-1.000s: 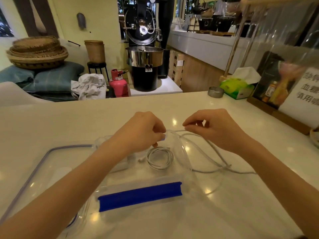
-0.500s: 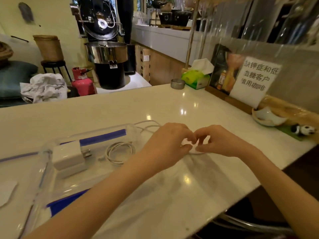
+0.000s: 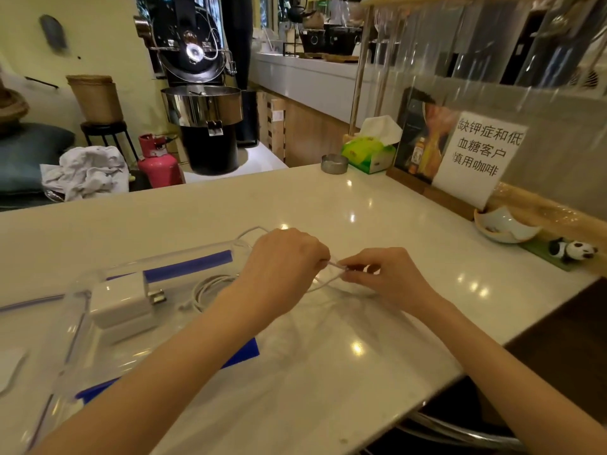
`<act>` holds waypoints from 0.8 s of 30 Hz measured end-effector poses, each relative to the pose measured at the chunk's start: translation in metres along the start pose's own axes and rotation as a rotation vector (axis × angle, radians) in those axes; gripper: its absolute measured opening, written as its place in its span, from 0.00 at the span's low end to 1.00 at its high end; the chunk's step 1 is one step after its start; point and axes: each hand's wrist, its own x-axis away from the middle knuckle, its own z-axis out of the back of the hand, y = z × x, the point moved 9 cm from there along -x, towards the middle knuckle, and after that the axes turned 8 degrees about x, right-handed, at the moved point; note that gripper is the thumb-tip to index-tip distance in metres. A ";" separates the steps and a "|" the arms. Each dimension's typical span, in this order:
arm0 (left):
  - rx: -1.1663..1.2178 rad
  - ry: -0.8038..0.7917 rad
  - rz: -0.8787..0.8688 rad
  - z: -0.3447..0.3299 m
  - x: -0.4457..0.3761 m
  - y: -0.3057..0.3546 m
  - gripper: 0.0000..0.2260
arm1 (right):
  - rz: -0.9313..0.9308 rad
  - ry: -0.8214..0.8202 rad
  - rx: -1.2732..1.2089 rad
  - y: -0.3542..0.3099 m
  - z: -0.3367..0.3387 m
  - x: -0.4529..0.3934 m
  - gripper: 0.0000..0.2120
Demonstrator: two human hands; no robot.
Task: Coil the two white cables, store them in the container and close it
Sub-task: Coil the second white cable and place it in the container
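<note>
White cable (image 3: 331, 280), the loose one, is pinched between both hands just above the white countertop (image 3: 328, 356): the left hand (image 3: 282, 267) closes on it from one side, and the right hand (image 3: 387, 277) nips its end between thumb and fingertips (strands there are thin and blurred). Left of the grip, the clear plastic container (image 3: 98, 349) lies open, holding a coiled white cable (image 3: 210, 290) and a white charger (image 3: 121, 300). Well beyond the grip stand a tissue box (image 3: 368, 152) and a panda figurine (image 3: 573, 250).
</note>
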 end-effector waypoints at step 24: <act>0.820 0.429 0.338 0.061 0.001 -0.091 0.11 | 0.068 0.176 -0.687 -0.074 0.089 -0.053 0.07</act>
